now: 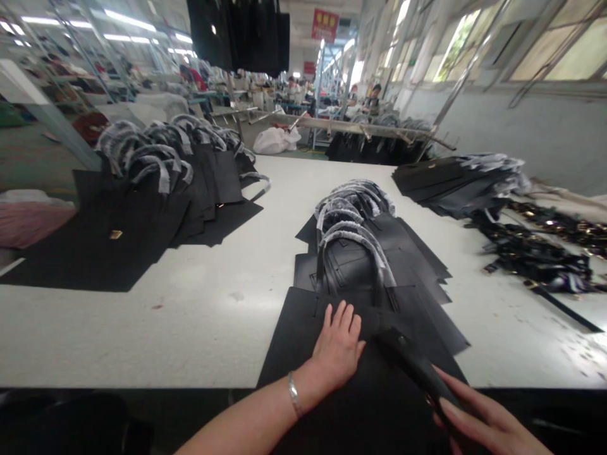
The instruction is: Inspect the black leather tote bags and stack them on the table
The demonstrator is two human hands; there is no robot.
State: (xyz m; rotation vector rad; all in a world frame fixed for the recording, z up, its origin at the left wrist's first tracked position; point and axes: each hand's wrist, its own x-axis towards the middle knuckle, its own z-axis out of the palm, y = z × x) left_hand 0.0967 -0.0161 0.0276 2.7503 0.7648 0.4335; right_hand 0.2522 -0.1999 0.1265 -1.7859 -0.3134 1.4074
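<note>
A flat black bag panel [294, 328] lies in front of me at the table's near edge, its handle [351, 235] wrapped in pale protective film. My left hand [339, 344] rests palm down on this panel, fingers stretched out and nothing in its grip. On the right, the fingers of my right hand [478, 411] are wrapped round a long black hand tool [417, 363] with a broader head. That head is over the panel, just right of my left hand; its exact kind is not clear. More black panels [412, 265] with film-wrapped handles are fanned out behind.
The white table [208, 328] carries another pile of black bag panels [190, 196] on the left and a stack [441, 180] at the back right. Black straps with gold-coloured buckles [535, 253] lie heaped at right. Black bags [241, 35] hang overhead.
</note>
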